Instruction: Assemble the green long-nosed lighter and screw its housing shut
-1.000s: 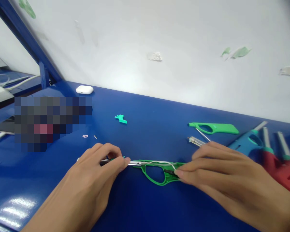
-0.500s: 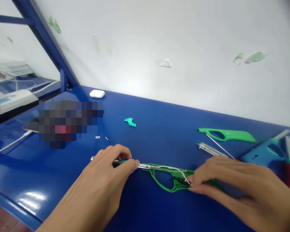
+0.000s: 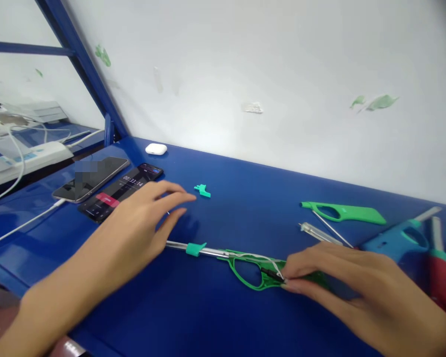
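My left hand (image 3: 144,218) is raised above the table, thumb and fingers apart with nothing held. A small teal plastic piece (image 3: 202,191) lies just beyond its fingertips. Below that hand a metal lighter tube (image 3: 210,252) lies on the table, carrying a teal clip (image 3: 195,249). The tube runs into an opened green lighter casing (image 3: 241,275), where a white wire (image 3: 262,256) and a black part (image 3: 271,273) show. My right hand (image 3: 330,277) pinches the casing at the wire and black part; its fingers hide the casing's right end.
At the back right lie a green casing half (image 3: 357,213), a clear fluid tube (image 3: 319,233), a thin metal rod (image 3: 330,227), and blue (image 3: 390,240) and red (image 3: 444,277) lighters. Two phones (image 3: 130,183) and a white earbud case (image 3: 156,148) are at left. A wall borders the back.
My left hand has let go of the tube by the teal clip and lifted up, its fingers now spread. My right hand keeps its pinch on the casing. The camera view has shifted slightly.
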Demonstrator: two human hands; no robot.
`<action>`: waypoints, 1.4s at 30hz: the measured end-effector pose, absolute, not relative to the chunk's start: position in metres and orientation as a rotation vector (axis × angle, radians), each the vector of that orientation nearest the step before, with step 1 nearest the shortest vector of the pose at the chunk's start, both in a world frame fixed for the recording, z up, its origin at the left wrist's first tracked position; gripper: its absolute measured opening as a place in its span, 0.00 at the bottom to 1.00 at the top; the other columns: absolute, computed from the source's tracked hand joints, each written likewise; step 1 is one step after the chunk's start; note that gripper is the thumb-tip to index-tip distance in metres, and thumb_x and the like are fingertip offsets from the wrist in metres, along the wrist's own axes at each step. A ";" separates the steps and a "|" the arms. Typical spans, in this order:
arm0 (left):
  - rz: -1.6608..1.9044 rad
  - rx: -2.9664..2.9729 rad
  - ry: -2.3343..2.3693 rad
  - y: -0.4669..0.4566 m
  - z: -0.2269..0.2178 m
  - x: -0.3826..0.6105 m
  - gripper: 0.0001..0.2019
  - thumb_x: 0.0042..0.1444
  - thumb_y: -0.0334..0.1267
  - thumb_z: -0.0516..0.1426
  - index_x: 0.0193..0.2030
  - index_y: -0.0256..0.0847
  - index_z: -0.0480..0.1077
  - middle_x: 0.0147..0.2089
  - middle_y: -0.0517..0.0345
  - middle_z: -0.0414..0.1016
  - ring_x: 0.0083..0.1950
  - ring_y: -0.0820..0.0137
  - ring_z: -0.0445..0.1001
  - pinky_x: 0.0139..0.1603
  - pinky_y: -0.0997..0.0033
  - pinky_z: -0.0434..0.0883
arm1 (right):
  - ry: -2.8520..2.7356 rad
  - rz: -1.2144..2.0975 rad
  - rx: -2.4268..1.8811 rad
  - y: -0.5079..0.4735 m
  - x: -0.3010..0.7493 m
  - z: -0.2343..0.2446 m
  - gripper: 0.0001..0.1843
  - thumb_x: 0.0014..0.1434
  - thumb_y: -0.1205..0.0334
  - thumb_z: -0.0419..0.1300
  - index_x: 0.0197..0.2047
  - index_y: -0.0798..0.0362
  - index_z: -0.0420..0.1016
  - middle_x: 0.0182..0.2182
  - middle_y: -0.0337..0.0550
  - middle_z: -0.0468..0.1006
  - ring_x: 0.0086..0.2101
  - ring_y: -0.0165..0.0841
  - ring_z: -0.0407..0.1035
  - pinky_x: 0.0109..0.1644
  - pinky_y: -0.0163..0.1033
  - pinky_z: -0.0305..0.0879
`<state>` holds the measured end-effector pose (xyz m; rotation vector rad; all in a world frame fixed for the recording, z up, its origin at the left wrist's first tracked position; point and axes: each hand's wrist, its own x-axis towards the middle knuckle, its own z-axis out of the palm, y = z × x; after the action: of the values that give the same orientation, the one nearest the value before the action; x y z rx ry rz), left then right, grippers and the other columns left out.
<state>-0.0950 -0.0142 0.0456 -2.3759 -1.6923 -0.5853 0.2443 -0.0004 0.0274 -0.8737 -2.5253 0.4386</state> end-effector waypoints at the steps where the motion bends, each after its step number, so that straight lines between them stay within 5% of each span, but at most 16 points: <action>1: -0.513 -2.455 -1.588 -0.002 0.047 -0.098 0.17 0.73 0.39 0.50 0.60 0.44 0.75 0.60 0.48 0.76 0.59 0.57 0.76 0.60 0.52 0.74 | -2.527 0.447 -0.866 0.000 0.244 0.030 0.14 0.78 0.48 0.53 0.46 0.42 0.76 0.38 0.31 0.83 0.34 0.32 0.80 0.39 0.36 0.78; 6: -0.243 -2.678 -1.393 0.049 0.038 -0.100 0.22 0.73 0.38 0.45 0.67 0.44 0.71 0.66 0.44 0.72 0.63 0.55 0.74 0.61 0.49 0.74 | -2.526 0.558 -0.866 0.000 0.242 0.037 0.07 0.77 0.59 0.56 0.46 0.45 0.76 0.40 0.34 0.84 0.37 0.33 0.79 0.41 0.36 0.76; 11: -0.259 -2.724 -1.325 0.053 0.039 -0.096 0.20 0.74 0.37 0.44 0.53 0.41 0.78 0.58 0.46 0.77 0.52 0.62 0.79 0.53 0.62 0.77 | -2.493 0.634 -0.903 -0.002 0.241 0.034 0.06 0.71 0.67 0.61 0.47 0.44 0.74 0.41 0.33 0.83 0.38 0.33 0.78 0.43 0.36 0.74; 15: -0.549 -2.602 -1.364 0.018 0.056 -0.079 0.14 0.74 0.39 0.47 0.49 0.42 0.74 0.52 0.52 0.80 0.49 0.65 0.80 0.51 0.65 0.75 | -2.445 0.660 -0.913 -0.002 0.242 0.032 0.07 0.71 0.68 0.61 0.46 0.45 0.74 0.40 0.32 0.83 0.36 0.32 0.77 0.43 0.36 0.71; 19: -1.109 -2.607 -1.602 -0.034 0.053 -0.047 0.02 0.69 0.40 0.58 0.44 0.51 0.72 0.48 0.69 0.82 0.45 0.74 0.82 0.51 0.76 0.77 | -2.433 0.715 -0.925 -0.002 0.241 0.035 0.08 0.71 0.70 0.62 0.45 0.45 0.73 0.39 0.29 0.83 0.35 0.30 0.76 0.42 0.35 0.69; 23: -1.272 -2.584 -1.852 -0.066 0.029 -0.021 0.03 0.66 0.42 0.61 0.45 0.55 0.73 0.52 0.71 0.83 0.48 0.72 0.84 0.48 0.74 0.82 | -2.443 0.685 -0.960 -0.003 0.238 0.040 0.07 0.71 0.68 0.61 0.45 0.43 0.76 0.41 0.28 0.83 0.40 0.31 0.78 0.43 0.35 0.70; 29: -1.344 -2.641 -1.690 -0.067 0.022 -0.006 0.07 0.65 0.30 0.59 0.37 0.48 0.71 0.49 0.70 0.84 0.44 0.78 0.85 0.46 0.84 0.80 | -2.460 0.595 -0.968 -0.004 0.241 0.035 0.08 0.74 0.65 0.57 0.45 0.44 0.76 0.42 0.33 0.84 0.43 0.35 0.79 0.41 0.37 0.72; 36: -1.384 -2.569 -1.827 -0.068 0.019 -0.006 0.04 0.66 0.34 0.58 0.43 0.49 0.70 0.50 0.67 0.84 0.45 0.75 0.85 0.49 0.80 0.81 | -2.467 0.640 -0.923 -0.001 0.244 0.028 0.06 0.74 0.65 0.61 0.47 0.42 0.73 0.43 0.27 0.82 0.44 0.32 0.76 0.44 0.36 0.68; 42: -1.177 -2.541 -1.859 -0.064 0.018 -0.004 0.07 0.70 0.39 0.56 0.51 0.54 0.71 0.37 0.72 0.82 0.32 0.77 0.82 0.30 0.82 0.75 | -2.490 0.603 -0.855 0.000 0.242 0.034 0.07 0.73 0.68 0.63 0.44 0.44 0.73 0.42 0.26 0.82 0.43 0.32 0.75 0.55 0.40 0.62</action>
<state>-0.0040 -0.0637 0.0175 -2.5412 -1.8588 -1.1773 0.2422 -0.0002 0.0338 -0.8547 -2.4897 0.6027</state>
